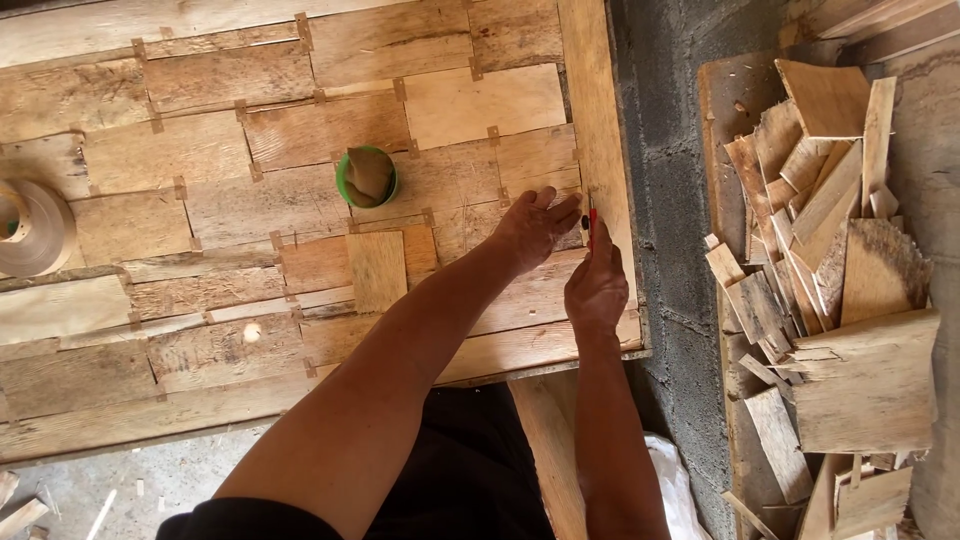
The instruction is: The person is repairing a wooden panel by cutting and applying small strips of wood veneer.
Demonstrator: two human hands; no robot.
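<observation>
Patched veneer sheet (300, 200) of pale, taped wood pieces; near its right edge, left hand (532, 228) pressed flat, open, right hand (596, 288) gripping slim red-and-black cutter (591, 222) upright against the veneer.

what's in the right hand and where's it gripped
The right hand holds a small red tool by its lower end; its red tip sticks out above the fingers.

Both forearms are bare to the lower frame edge, with no sleeve, glove, watch or ring showing. The left hand (530, 228) and right hand (597, 287) are uncovered; below them, dark, probably black clothing covers the body
</observation>
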